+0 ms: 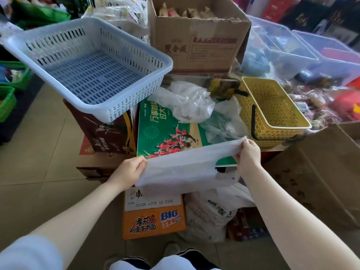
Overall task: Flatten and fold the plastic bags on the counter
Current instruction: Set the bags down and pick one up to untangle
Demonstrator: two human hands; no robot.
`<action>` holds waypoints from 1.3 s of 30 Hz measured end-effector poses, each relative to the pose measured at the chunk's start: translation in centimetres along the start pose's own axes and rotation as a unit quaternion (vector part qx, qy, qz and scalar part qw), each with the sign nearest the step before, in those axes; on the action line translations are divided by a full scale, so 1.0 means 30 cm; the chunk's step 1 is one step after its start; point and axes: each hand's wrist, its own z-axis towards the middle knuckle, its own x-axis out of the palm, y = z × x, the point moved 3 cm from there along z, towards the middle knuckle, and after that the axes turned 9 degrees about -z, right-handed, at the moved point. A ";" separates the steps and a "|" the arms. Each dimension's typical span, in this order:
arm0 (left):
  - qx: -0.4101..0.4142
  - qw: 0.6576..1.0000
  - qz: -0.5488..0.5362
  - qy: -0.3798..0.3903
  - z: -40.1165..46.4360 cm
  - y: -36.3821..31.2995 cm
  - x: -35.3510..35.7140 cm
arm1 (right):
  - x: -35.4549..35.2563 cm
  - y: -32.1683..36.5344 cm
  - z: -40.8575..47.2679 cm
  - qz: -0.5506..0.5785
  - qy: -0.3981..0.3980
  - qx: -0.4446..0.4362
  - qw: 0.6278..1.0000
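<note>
One bag stretched out, others waiting
Both hands — left hand [127, 172], right hand [247, 152] — pinch the white bag [181, 168] taut above the worktop's near edge; at 12 o'clock, crumpled bags [187, 102] lie unfolded — most work remains.

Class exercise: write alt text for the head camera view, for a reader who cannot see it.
Two bare hands, left hand and right hand, stretch a white plastic bag flat above a green printed carton, with crumpled clear plastic bags behind.
</note>
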 end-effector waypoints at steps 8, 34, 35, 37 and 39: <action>0.163 0.980 0.105 -0.048 0.007 -0.107 -0.093 | 0.110 0.004 -0.030 -0.386 0.019 -0.220 0.896; -0.055 0.951 0.278 0.126 -0.087 -0.008 -0.380 | 0.455 -0.055 -0.392 -0.585 0.433 -0.389 0.565; -0.058 0.942 0.306 0.127 -0.090 -0.031 -0.374 | 0.457 -0.054 -0.397 -0.584 0.426 -0.392 0.570; -0.041 0.922 0.351 0.157 -0.083 -0.077 -0.334 | 0.466 -0.047 -0.419 -0.576 0.418 -0.410 0.571; -0.019 0.921 0.343 0.184 -0.059 -0.132 -0.280 | 0.477 -0.034 -0.450 -0.566 0.417 -0.432 0.564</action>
